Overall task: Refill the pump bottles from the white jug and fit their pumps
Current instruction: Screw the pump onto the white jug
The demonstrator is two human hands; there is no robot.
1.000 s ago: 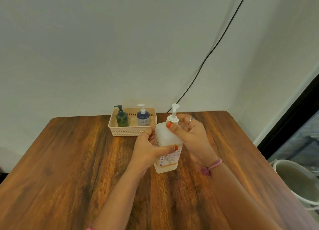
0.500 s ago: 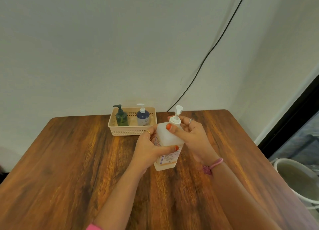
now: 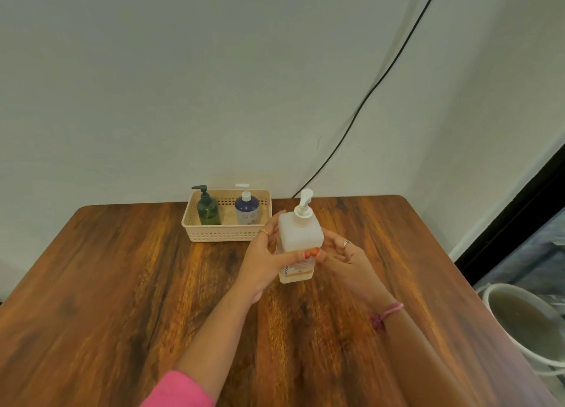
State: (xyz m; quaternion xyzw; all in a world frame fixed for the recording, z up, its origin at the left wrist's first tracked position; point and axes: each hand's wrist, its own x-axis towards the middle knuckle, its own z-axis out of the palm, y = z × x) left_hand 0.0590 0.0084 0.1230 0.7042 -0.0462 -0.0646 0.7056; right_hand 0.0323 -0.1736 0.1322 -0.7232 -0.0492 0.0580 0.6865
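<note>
This looks like a room in a home. A brown wooden table stands against a plain white wall. A small cream basket on it holds a green soap bottle and a blue one. A white bucket sits on the floor beside the table.

Both arms reach forward over the table, forearms converging on the white pump bottle. Left grip: wrapped around the bottle's left side, thumb across the near face, fingers behind it, gold ring visible. Right grip: on the bottle's right side, thumb tip meets the left thumb on the near face, fingers loosely curled, partly spread. Right wrist wears a pink band; left forearm shows a pink sleeve.
</note>
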